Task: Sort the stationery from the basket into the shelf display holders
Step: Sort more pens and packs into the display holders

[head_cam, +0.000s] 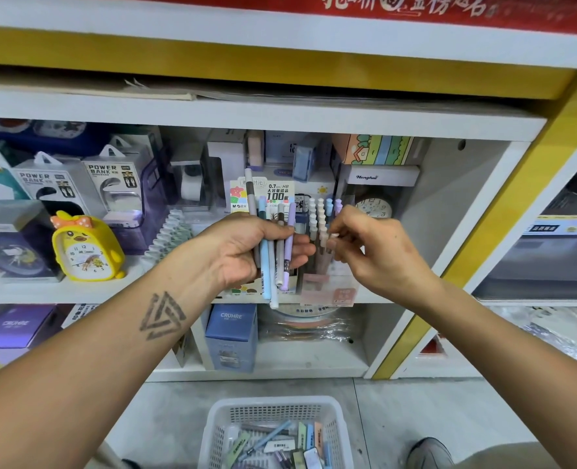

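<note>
Left hand (246, 247) gripping a bunch of pens (275, 255), fingers and thumb curled round the barrels at mid-length. Count roughly 5: grey, light blue, white, grey-brown, lilac. Bunch near upright; the grey one stands highest, and the lower ends hang out below the palm. Forearm carries a triangle tattoo (162, 315).

Right hand (368, 247) just beside the left, fingertips pinched on the top of a pen in the holder (327, 265). Whether the pinch closes on 1 pen or more: cannot tell, fingers cover the contact.

Holder is clear plastic, standing at the front edge of the middle shelf (178, 294), directly behind both hands. It holds rows of upright pens with white, blue and lilac caps (317, 211). Carded pencil-lead pack (273, 194) stands behind the left hand's bunch.

Further left on the same shelf: yellow duck clock (84, 248), power bank boxes (111, 184). Right of the holder: boxed round clock (375, 206).

Shelf below: blue CRUHRE box (231, 336).

Floor: white basket (273, 431) under the hands, with loose pens and erasers of mixed colours inside. Shoe (429, 453) at right of basket.
</note>
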